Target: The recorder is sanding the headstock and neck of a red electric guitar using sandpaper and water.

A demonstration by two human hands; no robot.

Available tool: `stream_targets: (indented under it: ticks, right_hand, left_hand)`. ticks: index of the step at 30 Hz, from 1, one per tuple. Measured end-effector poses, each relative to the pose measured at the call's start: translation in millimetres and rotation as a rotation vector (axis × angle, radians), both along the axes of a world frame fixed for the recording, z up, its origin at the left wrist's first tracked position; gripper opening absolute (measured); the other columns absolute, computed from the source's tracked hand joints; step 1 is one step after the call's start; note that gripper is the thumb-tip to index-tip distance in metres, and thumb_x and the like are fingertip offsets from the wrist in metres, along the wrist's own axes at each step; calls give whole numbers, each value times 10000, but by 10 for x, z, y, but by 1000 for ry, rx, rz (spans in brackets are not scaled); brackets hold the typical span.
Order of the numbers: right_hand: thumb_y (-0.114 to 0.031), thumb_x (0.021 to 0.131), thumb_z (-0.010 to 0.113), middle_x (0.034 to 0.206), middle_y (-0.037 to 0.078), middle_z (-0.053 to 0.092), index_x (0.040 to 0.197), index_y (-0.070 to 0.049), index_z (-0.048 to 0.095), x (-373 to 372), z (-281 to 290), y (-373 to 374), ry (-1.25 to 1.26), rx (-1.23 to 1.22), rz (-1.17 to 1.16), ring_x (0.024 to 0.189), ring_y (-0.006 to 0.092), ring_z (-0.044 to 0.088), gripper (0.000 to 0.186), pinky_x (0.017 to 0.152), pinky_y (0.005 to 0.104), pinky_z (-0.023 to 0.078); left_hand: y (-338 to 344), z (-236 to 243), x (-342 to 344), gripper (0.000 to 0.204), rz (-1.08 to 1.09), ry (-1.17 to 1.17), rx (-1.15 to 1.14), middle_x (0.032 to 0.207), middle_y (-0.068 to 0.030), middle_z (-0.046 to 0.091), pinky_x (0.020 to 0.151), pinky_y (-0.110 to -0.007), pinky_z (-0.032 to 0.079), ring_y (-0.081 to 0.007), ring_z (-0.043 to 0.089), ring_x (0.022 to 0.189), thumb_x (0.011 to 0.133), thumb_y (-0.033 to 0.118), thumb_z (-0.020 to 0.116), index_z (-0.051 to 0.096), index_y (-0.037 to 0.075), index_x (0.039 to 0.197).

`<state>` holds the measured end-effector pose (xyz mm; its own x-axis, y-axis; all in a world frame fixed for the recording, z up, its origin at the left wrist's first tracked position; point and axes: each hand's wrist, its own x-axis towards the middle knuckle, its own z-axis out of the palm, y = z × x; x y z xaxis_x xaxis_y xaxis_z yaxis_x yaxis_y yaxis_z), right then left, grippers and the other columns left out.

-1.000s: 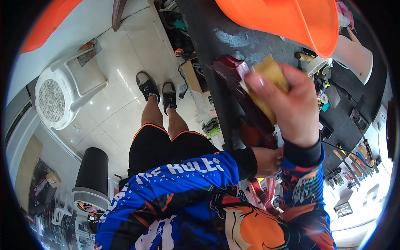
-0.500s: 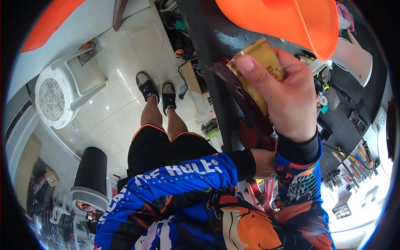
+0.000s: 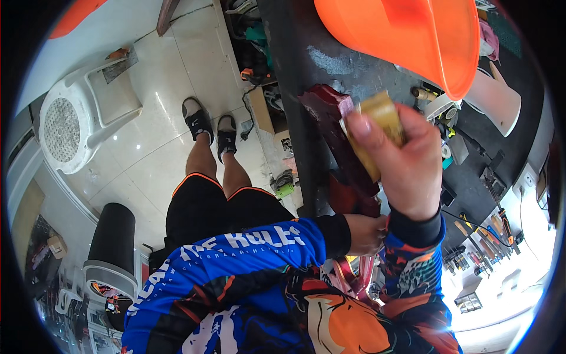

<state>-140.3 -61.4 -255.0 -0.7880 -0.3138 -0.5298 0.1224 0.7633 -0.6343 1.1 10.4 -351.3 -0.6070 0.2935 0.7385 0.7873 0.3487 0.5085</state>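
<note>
My right hand [image 3: 407,156] pinches a folded piece of sandpaper [image 3: 380,115], tan with a printed back, thumb on top and fingers behind. The sandpaper is over the edge of a long, glossy dark red panel [image 3: 333,133] with a jagged far end. Whether it touches the panel is hard to see behind the hand. My left hand [image 3: 367,234] is closed at the panel's near end, its grip partly hidden by my right sleeve. More red glossy parts [image 3: 359,277] show below my wrists.
The dark workbench [image 3: 286,65] bears a large orange plastic piece [image 3: 401,35], a pale curved part [image 3: 492,97] and several hand tools [image 3: 489,242]. On the tiled floor stand a white plastic stool [image 3: 65,130] and a black cylinder-shaped bin [image 3: 112,236]. A green corded tool [image 3: 284,187] lies by the bench.
My right hand with the sandpaper has moved down toward me along the panel, exposing more of its far end. My left hand stays at the near end. The whole view has shifted slightly.
</note>
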Motion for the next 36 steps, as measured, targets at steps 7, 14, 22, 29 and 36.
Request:
stream_targets:
  ticks: [7, 14, 22, 29, 36]
  right_hand:
    - [-275, 875, 803, 773, 9, 703, 942, 12, 729, 25, 49, -13, -21, 74, -30, 692, 45, 602, 304, 632, 233, 495]
    - [-288, 873, 807, 773, 10, 702, 960, 3, 735, 59, 76, -25, -52, 70, -79, 684, 36, 596, 312, 615, 229, 489]
    - [-328, 890, 785, 808, -8, 680, 989, 6, 703, -92, 14, -29, -84, -54, 36, 711, 38, 579, 358, 660, 211, 466]
    - [-310, 907, 764, 812, 1, 685, 967, 6, 707, 153, 182, -26, -75, 181, -82, 728, 43, 592, 326, 670, 219, 478]
    - [-323, 906, 767, 806, -16, 666, 972, 12, 701, -61, 27, -107, -61, 12, -4, 717, 42, 569, 348, 665, 229, 466]
  left_hand:
    - [30, 30, -31, 212, -136, -30, -129, 959, -7, 662, 995, -405, 386, -215, 604, 1037, 840, 214, 596, 669, 114, 1012]
    - [-26, -19, 7, 155, -42, 57, -90, 790, 54, 664, 967, -423, 378, -168, 631, 938, 837, 212, 563, 705, 151, 827]
    - [-68, 27, -51, 143, -1, 15, -49, 767, 50, 648, 957, -422, 382, -183, 633, 883, 822, 208, 572, 700, 147, 805]
    - [-137, 41, -63, 150, 17, 102, -129, 779, 32, 661, 979, -417, 427, -195, 639, 943, 851, 238, 552, 681, 171, 813]
    - [-147, 62, -59, 153, -95, 7, -114, 768, 30, 644, 959, -429, 432, -179, 629, 928, 867, 259, 554, 675, 166, 857]
